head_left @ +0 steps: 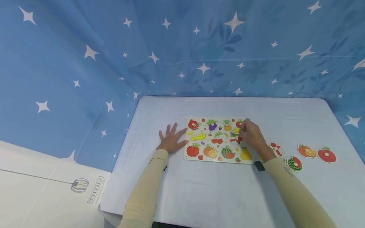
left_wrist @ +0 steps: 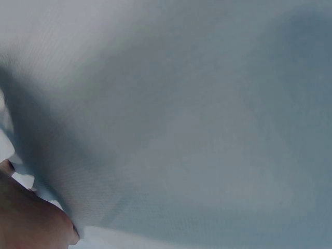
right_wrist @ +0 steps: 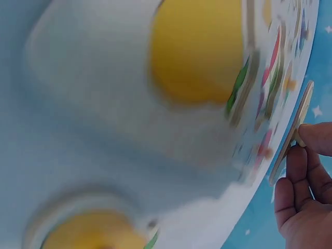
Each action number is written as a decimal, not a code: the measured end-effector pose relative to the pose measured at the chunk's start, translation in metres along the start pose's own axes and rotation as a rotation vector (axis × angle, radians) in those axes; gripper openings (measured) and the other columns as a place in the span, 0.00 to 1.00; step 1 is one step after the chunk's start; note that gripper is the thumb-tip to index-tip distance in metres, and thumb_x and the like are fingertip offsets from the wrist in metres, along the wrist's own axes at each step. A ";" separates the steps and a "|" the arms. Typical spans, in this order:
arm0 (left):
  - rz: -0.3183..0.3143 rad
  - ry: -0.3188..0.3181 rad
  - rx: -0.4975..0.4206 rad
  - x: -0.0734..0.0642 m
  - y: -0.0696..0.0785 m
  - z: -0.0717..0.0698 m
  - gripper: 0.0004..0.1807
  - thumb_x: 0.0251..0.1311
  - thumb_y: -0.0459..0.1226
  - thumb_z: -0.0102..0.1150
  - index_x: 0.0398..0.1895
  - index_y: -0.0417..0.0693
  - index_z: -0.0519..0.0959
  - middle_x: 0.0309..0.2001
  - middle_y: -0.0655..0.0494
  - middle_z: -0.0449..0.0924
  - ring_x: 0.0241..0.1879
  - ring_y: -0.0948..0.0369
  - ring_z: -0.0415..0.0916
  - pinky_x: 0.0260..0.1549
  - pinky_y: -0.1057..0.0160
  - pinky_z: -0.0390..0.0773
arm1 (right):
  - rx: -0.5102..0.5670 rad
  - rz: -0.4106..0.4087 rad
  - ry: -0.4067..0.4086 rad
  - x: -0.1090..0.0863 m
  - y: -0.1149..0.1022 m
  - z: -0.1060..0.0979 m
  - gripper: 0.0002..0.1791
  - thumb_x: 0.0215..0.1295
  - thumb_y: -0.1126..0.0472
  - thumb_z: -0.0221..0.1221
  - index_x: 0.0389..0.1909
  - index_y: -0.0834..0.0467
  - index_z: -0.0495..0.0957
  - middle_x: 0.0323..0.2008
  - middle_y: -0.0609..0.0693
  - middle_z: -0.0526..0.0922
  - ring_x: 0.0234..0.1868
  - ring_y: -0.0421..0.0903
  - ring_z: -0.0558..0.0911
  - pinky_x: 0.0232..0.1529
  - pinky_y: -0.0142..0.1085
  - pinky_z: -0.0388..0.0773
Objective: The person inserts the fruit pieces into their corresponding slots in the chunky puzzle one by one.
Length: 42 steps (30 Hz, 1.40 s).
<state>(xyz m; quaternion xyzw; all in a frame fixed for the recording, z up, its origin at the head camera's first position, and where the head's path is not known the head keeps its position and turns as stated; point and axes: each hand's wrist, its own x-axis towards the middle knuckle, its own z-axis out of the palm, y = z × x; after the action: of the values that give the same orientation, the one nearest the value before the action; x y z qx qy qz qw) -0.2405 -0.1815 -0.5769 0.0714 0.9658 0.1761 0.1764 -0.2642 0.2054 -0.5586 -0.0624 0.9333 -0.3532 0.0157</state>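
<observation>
A fruit puzzle board (head_left: pixel 205 151) lies flat on the table, with several fruit pieces on it, such as the bananas (head_left: pixel 198 136), the grapes (head_left: pixel 212 126) and the pear (head_left: pixel 246 154). My left hand (head_left: pixel 171 141) rests with fingers spread at the board's left edge; the left wrist view catches only part of this hand (left_wrist: pixel 33 220). Over the board's top right corner, my right hand (head_left: pixel 252 134) pinches a thin puzzle piece with yellow fruit (head_left: pixel 236 130). The right wrist view has the piece (right_wrist: pixel 291 137) edge-on, thumb and fingers at its small knob.
Loose pieces lie right of the board: a watermelon (head_left: pixel 294 164), an orange (head_left: pixel 307 151), a red apple (head_left: pixel 327 155) and a red-and-white piece (head_left: pixel 276 149). A yellow piece (right_wrist: pixel 93 231) lies near the board's corner, partly hidden by the right wrist in the head view. A blue starry curtain (head_left: pixel 182 47) stands behind the table.
</observation>
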 end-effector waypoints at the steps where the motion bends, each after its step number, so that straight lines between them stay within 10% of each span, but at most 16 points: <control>1: -0.002 -0.001 -0.001 0.000 0.000 0.000 0.42 0.74 0.65 0.54 0.87 0.75 0.55 0.89 0.53 0.30 0.85 0.42 0.22 0.73 0.26 0.25 | 0.010 -0.014 -0.002 0.001 -0.003 0.003 0.10 0.74 0.73 0.60 0.41 0.62 0.66 0.40 0.62 0.75 0.42 0.59 0.76 0.40 0.47 0.76; 29: 0.017 0.000 0.000 0.009 -0.010 0.009 0.42 0.73 0.69 0.50 0.87 0.78 0.54 0.88 0.54 0.28 0.84 0.43 0.19 0.73 0.26 0.23 | 0.096 -0.362 -0.115 0.017 -0.087 0.092 0.19 0.72 0.77 0.59 0.27 0.57 0.64 0.30 0.53 0.74 0.33 0.50 0.73 0.36 0.43 0.71; 42: 0.025 0.019 0.002 0.009 -0.010 0.008 0.41 0.73 0.67 0.52 0.86 0.78 0.56 0.89 0.52 0.31 0.85 0.42 0.22 0.72 0.24 0.26 | -0.010 -0.307 -0.219 0.020 -0.109 0.115 0.07 0.72 0.74 0.62 0.37 0.62 0.76 0.31 0.51 0.77 0.34 0.49 0.76 0.38 0.38 0.77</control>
<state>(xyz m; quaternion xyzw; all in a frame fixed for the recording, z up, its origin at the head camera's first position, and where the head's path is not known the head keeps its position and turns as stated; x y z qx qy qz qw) -0.2472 -0.1868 -0.5902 0.0821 0.9666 0.1779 0.1651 -0.2637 0.0460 -0.5727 -0.2422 0.9073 -0.3379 0.0628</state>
